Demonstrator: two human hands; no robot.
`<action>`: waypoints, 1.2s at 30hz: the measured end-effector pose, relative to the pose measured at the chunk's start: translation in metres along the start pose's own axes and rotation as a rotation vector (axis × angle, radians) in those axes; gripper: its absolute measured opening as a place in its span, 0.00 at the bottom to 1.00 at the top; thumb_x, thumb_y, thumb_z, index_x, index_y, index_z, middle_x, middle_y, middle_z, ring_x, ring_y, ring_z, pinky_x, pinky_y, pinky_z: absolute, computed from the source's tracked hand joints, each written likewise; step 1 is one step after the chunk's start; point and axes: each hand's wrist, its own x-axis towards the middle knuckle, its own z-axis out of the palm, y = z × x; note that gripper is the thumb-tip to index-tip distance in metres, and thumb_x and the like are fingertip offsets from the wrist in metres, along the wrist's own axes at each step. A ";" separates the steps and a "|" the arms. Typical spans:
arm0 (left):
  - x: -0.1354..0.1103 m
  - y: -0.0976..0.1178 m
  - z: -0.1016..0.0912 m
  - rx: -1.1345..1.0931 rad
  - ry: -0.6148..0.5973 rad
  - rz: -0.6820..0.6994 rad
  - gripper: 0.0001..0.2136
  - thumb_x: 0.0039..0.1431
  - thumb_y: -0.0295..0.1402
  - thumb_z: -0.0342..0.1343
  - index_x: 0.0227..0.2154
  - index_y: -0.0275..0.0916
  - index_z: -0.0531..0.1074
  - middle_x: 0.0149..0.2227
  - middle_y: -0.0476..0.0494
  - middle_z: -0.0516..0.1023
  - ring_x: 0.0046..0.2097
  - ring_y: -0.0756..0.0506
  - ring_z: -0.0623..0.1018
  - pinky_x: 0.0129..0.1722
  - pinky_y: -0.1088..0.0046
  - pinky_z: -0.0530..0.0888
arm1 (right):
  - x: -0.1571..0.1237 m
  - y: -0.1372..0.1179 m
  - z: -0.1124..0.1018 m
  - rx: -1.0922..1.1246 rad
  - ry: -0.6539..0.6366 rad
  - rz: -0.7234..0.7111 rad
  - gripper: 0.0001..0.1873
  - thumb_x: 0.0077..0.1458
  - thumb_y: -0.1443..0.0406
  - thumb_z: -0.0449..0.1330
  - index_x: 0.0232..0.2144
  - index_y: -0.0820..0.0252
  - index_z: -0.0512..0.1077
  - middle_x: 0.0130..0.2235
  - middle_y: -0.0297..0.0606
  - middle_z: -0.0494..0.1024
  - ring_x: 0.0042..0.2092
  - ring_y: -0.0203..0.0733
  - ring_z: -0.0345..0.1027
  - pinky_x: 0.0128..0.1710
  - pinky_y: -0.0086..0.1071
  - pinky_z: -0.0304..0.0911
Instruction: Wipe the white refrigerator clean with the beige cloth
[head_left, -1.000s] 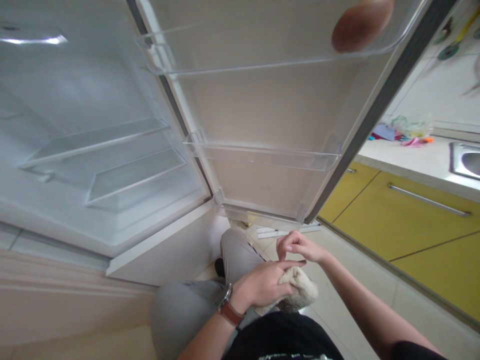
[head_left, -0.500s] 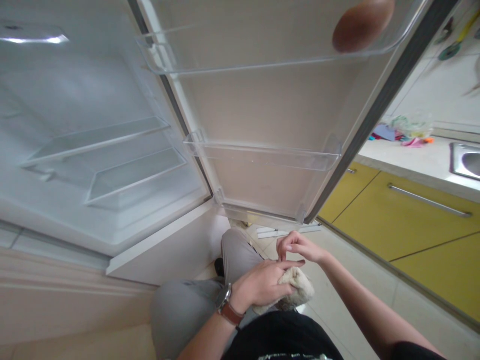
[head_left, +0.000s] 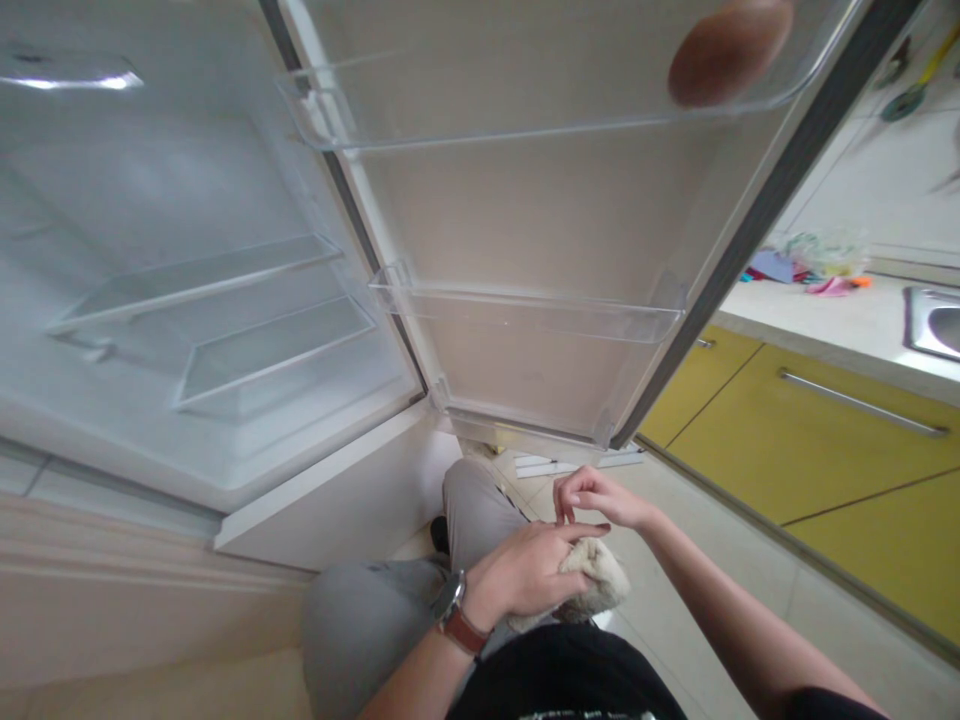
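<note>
My left hand (head_left: 529,565), with a watch on its wrist, lies palm down over my lap and grips a bunched off-white cloth (head_left: 600,580). Its index finger stretches out over the cloth. Just beyond it hangs my right hand (head_left: 592,495), its fingers curled downward close to the left hand's fingers. Nothing shows in the right hand, though its fingertips are partly hidden. In front of me stands a fridge door (head_left: 525,210), swung wide, with clear plastic door shelves (head_left: 525,310). The lit fridge interior (head_left: 187,200) with its glass shelves is on the left.
A brown, egg-shaped object (head_left: 727,55) rests in the upper door shelf. To the right are yellow cabinets (head_left: 847,450), a counter (head_left: 847,315) with plastic bags and colourful items, and a metal sink (head_left: 934,320). White strips (head_left: 540,466) lie on the tiled floor beneath the door.
The view shifts very slightly. Both hands and the cloth stay almost exactly where they were.
</note>
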 end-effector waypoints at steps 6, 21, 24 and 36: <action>-0.003 -0.003 -0.010 -0.140 0.030 -0.038 0.21 0.60 0.36 0.57 0.57 0.42 0.70 0.54 0.44 0.77 0.53 0.40 0.77 0.55 0.66 0.70 | -0.010 0.003 -0.002 0.136 0.001 0.066 0.24 0.58 0.47 0.62 0.36 0.65 0.75 0.38 0.42 0.78 0.41 0.39 0.71 0.45 0.32 0.66; 0.025 -0.034 -0.040 -0.096 0.118 -0.035 0.10 0.64 0.37 0.53 0.40 0.38 0.76 0.42 0.45 0.80 0.43 0.44 0.77 0.46 0.71 0.72 | -0.047 0.028 0.032 0.374 0.132 0.441 0.32 0.50 0.56 0.69 0.55 0.63 0.71 0.45 0.44 0.81 0.48 0.49 0.77 0.56 0.46 0.69; 0.034 -0.050 -0.056 0.028 0.406 0.024 0.10 0.64 0.36 0.54 0.46 0.40 0.73 0.47 0.44 0.77 0.50 0.44 0.76 0.52 0.70 0.71 | -0.078 0.026 0.018 0.531 0.376 0.499 0.31 0.47 0.56 0.70 0.52 0.64 0.73 0.42 0.47 0.82 0.44 0.52 0.79 0.51 0.48 0.72; 0.065 -0.131 -0.108 0.507 0.479 -0.182 0.15 0.71 0.41 0.49 0.41 0.43 0.80 0.46 0.45 0.82 0.51 0.40 0.76 0.57 0.60 0.65 | -0.116 0.050 -0.037 0.065 1.587 0.044 0.38 0.43 0.51 0.70 0.55 0.60 0.71 0.54 0.41 0.77 0.55 0.50 0.71 0.58 0.44 0.69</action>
